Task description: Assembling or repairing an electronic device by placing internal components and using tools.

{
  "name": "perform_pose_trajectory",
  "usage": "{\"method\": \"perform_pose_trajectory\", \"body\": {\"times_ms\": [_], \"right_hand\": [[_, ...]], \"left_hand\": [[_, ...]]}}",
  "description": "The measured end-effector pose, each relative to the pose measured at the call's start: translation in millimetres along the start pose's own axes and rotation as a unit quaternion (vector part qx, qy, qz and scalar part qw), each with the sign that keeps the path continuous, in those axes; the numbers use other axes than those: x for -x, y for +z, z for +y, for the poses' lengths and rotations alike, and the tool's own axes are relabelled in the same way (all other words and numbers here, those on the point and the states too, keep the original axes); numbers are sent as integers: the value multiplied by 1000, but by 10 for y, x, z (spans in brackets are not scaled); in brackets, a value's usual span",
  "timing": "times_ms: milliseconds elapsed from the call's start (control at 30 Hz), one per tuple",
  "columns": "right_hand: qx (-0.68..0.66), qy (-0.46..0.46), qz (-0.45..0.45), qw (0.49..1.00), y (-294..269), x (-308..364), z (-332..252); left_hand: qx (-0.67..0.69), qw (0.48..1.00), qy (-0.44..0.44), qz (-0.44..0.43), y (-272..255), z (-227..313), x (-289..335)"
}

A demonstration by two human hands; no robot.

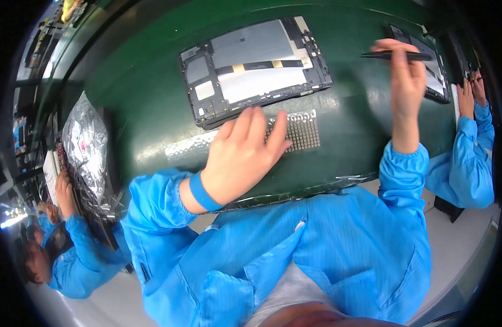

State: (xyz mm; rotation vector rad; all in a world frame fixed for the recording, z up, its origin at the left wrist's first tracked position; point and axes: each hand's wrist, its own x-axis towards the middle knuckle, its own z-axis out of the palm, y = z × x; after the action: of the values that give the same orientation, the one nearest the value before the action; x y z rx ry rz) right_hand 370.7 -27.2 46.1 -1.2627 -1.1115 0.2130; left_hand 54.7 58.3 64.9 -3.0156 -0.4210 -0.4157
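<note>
An opened tablet (256, 90), its grey inner frame and silvery panels showing, lies on the green work surface with a black flex strip (260, 66) across its middle. My left hand (242, 144), a blue band round its wrist, rests palm down at the tablet's near edge with fingers apart. Its fingers partly cover a sheet of small square stickers (304, 133); whether they touch the sheet or the tablet, I cannot tell. Off to the right, my right hand (408, 82) is raised, closed round black tweezers (390, 55) that point left.
A second tablet (439, 82) lies at the far right, partly behind my right hand. A clear strip (188, 146) sits left of the sticker sheet. On the left is a clear plastic bag (85, 144). Co-workers in blue sleeves (469, 158) work at both sides.
</note>
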Motion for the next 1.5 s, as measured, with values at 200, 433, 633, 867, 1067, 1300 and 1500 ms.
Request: {"method": "perform_pose_trajectory", "body": {"times_ms": [200, 433, 633, 867, 1067, 1300, 1500], "right_hand": [[292, 0, 242, 925, -1821, -453, 675], [755, 141, 143, 624, -3355, -132, 1265], [665, 275, 73, 691, -3190, -265, 1016], [573, 198, -16, 795, -2405, -328, 820], [469, 146, -92, 866, -874, -401, 468], [436, 116, -202, 869, 531, -286, 80], [476, -59, -195, 855, 1427, -264, -415]], "left_hand": [[-67, 983, 139, 97, 414, -4, -802], [-40, 985, 144, 83, 742, -281, -938], [32, 965, 260, 29, 410, -1089, -555], [-51, 989, -118, 72, 340, -2118, 49], [-36, 972, -225, 59, 415, -2752, 35], [-20, 961, -245, 124, 624, -3044, 58], [148, 955, -218, 137, -36, -2512, -205]]}}
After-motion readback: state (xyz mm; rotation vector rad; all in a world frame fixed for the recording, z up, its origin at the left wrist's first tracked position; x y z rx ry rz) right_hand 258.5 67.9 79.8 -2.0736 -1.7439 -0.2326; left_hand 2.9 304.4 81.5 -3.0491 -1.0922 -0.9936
